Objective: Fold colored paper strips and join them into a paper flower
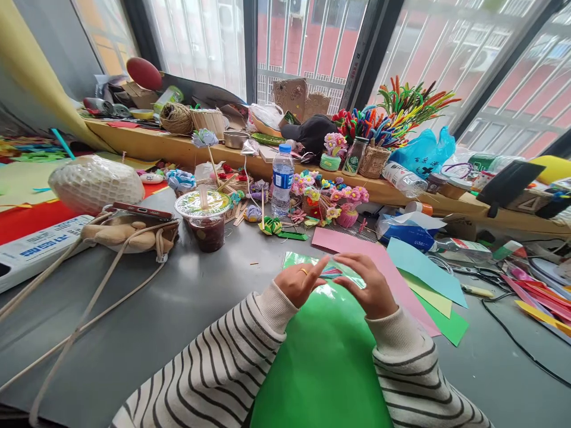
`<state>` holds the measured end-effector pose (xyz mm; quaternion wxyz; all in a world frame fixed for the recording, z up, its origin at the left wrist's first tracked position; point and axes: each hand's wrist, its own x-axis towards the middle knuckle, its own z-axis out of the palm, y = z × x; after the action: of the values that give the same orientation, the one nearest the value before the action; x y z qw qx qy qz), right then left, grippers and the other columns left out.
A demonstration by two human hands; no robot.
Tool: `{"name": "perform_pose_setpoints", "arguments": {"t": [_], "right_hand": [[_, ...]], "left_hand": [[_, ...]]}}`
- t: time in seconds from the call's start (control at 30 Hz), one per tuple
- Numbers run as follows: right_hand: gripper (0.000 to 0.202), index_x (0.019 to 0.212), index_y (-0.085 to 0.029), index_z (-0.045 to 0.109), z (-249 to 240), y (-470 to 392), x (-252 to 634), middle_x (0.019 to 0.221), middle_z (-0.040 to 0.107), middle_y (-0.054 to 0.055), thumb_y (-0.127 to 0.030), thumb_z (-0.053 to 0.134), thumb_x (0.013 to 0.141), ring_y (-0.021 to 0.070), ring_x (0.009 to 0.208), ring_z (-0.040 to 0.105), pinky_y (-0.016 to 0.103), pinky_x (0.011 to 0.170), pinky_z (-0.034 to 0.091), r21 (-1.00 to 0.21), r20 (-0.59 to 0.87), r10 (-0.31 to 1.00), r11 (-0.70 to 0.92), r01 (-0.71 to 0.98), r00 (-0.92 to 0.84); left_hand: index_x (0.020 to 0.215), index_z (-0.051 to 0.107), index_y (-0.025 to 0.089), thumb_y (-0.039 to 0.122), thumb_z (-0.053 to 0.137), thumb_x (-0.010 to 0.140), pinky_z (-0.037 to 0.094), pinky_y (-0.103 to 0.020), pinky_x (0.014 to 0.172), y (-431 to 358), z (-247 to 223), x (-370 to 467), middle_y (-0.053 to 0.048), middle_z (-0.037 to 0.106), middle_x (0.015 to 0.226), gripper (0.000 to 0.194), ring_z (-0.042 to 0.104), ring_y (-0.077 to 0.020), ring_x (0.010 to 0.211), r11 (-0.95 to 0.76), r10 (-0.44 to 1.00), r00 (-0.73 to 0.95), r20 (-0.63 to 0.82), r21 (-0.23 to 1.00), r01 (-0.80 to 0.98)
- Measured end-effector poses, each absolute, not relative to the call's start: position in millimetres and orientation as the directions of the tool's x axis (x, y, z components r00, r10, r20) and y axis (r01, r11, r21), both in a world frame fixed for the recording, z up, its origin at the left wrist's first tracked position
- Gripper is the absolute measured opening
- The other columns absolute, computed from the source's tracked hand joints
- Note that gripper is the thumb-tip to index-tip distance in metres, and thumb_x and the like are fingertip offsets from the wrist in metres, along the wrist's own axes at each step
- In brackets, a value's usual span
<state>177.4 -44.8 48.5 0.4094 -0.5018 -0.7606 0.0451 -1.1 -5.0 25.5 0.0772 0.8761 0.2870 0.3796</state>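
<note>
A glossy green sheet (pixel 325 351) runs from the front edge of the grey table up between my forearms. Over its far end, my left hand (pixel 301 280) and my right hand (pixel 366 284) face each other with fingertips close together. Thin pink and blue strips (pixel 331 272) show between them, under or behind the fingers. The left fingers reach toward the strips; whether they grip anything is unclear. My right hand is curved, thumb and fingers apart, with nothing visible in it. Pink paper (pixel 379 267) lies beyond and right of my right hand.
Left on the table are a lidded cup (pixel 209 229), a phone (pixel 143 211) and a corded bag (pixel 120 233). A water bottle (pixel 282 181) and paper flowers (pixel 348 196) stand behind. Coloured sheets (pixel 428 276) and a black cable (pixel 517 336) lie right. A crowded wooden ledge (pixel 250 161) borders the window.
</note>
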Motion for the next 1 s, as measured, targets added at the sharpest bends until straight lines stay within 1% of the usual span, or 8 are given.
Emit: {"name": "perform_pose_setpoints", "arguments": {"t": [0.17,0.33,0.4,0.5,0.6,0.73,0.83,1.0], "right_hand": [[0.023,0.094,-0.022,0.062,36,-46,175,0.086,0.062,0.007,-0.033,0.048,0.079,0.0190,0.081,0.056,0.034,0.071,0.047,-0.473,0.470,0.806,0.574,0.669,-0.360],[0.016,0.086,-0.021,0.063,23,-44,175,0.076,0.060,0.005,-0.022,0.054,0.073,0.0173,0.072,0.055,0.032,0.065,0.048,-0.438,0.394,0.826,0.554,0.708,-0.403],[0.015,0.083,-0.019,0.063,22,-44,173,0.075,0.060,0.005,-0.019,0.057,0.070,0.0175,0.072,0.055,0.031,0.064,0.048,-0.424,0.393,0.831,0.543,0.725,-0.393],[0.013,0.081,-0.018,0.064,22,-43,171,0.075,0.060,0.005,-0.016,0.058,0.069,0.0171,0.071,0.056,0.030,0.064,0.048,-0.411,0.388,0.839,0.528,0.743,-0.382],[0.011,0.080,-0.018,0.064,22,-43,169,0.073,0.060,0.005,-0.016,0.058,0.071,0.0165,0.070,0.057,0.029,0.063,0.049,-0.386,0.378,0.844,0.518,0.763,-0.381],[0.010,0.078,-0.017,0.065,24,-46,166,0.072,0.061,0.005,-0.016,0.058,0.071,0.0168,0.069,0.057,0.029,0.062,0.049,-0.341,0.396,0.840,0.510,0.790,-0.372],[0.009,0.076,-0.017,0.066,24,-48,162,0.071,0.062,0.005,-0.016,0.059,0.070,0.0167,0.068,0.057,0.028,0.060,0.048,-0.309,0.418,0.831,0.510,0.803,-0.368],[0.010,0.073,-0.017,0.066,22,-50,156,0.067,0.061,0.004,-0.011,0.059,0.069,0.0158,0.063,0.055,0.026,0.056,0.046,-0.234,0.463,0.801,0.523,0.819,-0.379]], "left_hand": [[0.101,0.056,0.017,0.040,0.025,0.085,0.042,-0.027,0.054,-1,8,0,-0.007,0.056,0.061,0.041,0.051,-0.0161,0.056,-0.870,0.489,0.670,0.559,0.263,0.416],[0.086,0.058,0.016,0.043,0.020,0.084,0.038,-0.027,0.049,0,6,0,-0.007,0.054,0.057,0.047,0.047,-0.0167,0.053,-0.884,0.467,0.749,0.470,0.225,0.410],[0.079,0.057,0.016,0.045,0.018,0.084,0.036,-0.026,0.048,0,8,0,-0.006,0.052,0.055,0.049,0.046,-0.0166,0.051,-0.886,0.464,0.759,0.456,0.235,0.401],[0.073,0.055,0.017,0.048,0.023,0.082,0.035,-0.026,0.048,2,6,1,-0.004,0.050,0.054,0.046,0.046,-0.0160,0.050,-0.861,0.505,0.737,0.450,0.321,0.394],[0.072,0.054,0.016,0.049,0.028,0.081,0.037,-0.026,0.050,3,2,0,-0.004,0.050,0.056,0.043,0.046,-0.0161,0.052,-0.838,0.537,0.723,0.434,0.370,0.401],[0.073,0.055,0.015,0.041,0.026,0.084,0.040,-0.029,0.053,1,1,-3,-0.005,0.052,0.061,0.040,0.046,-0.0164,0.055,-0.858,0.512,0.759,0.401,0.277,0.432],[0.076,0.057,0.014,0.034,0.027,0.085,0.042,-0.030,0.056,-2,1,-9,-0.007,0.053,0.065,0.037,0.048,-0.0165,0.059,-0.866,0.499,0.751,0.433,0.227,0.445],[0.084,0.062,0.015,0.026,0.041,0.081,0.046,-0.029,0.067,-4,1,-19,-0.007,0.052,0.078,0.024,0.051,-0.0155,0.072,-0.850,0.527,0.682,0.508,0.335,0.407]]}}
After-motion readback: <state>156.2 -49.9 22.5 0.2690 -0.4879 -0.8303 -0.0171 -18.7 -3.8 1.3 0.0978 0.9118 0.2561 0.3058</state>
